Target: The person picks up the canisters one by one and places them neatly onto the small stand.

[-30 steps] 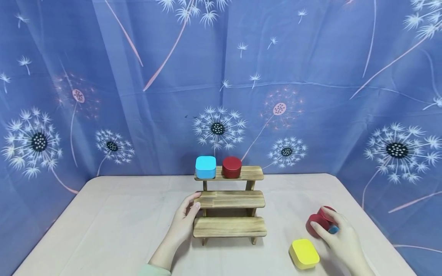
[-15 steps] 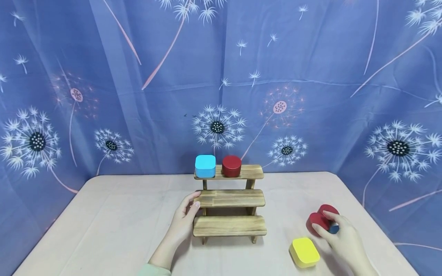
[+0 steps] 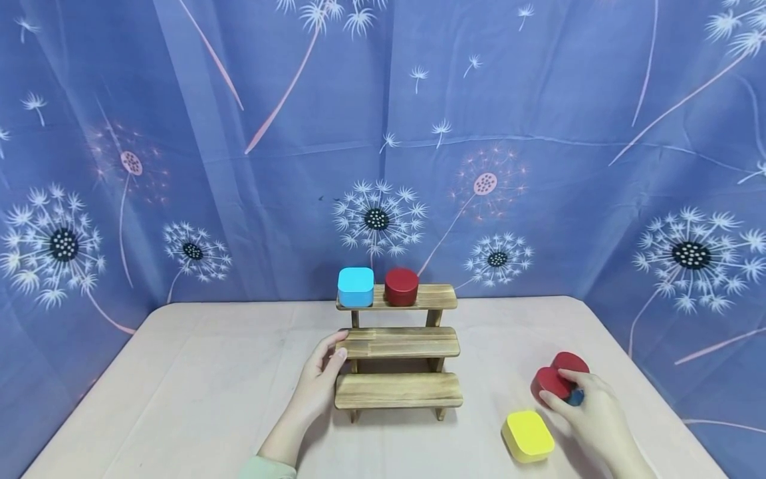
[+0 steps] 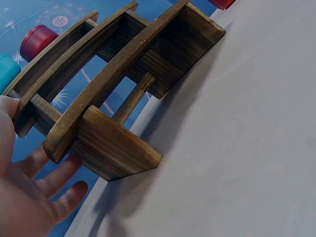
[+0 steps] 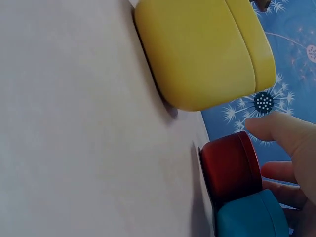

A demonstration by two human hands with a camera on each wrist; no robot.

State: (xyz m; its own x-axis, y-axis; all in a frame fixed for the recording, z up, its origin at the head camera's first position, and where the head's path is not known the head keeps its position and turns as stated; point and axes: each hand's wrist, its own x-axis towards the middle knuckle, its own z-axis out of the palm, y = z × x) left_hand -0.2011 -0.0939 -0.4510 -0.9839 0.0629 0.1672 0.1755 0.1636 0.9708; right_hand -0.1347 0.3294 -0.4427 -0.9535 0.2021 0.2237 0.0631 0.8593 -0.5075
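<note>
My left hand holds the left end of the middle shelf of a three-step wooden stand, thumb on top. In the left wrist view its other fingers spread below the shelf end. A blue rounded-square lidded box and a round red lidded tin sit on the top shelf. At the right, my right hand is around the near red round tin; its thumb and index finger are at the lid, without a visible grip. A second red tin stands behind, and a blue box is partly hidden under the hand.
A yellow rounded-square box stands on the pale tabletop between the stand and my right hand. Blue dandelion-print cloth hangs behind the table and at both sides.
My right hand has drawn back slightly towards me over the near red tin, its index finger leaving the far tin. My left hand keeps its hold on the shelf.
</note>
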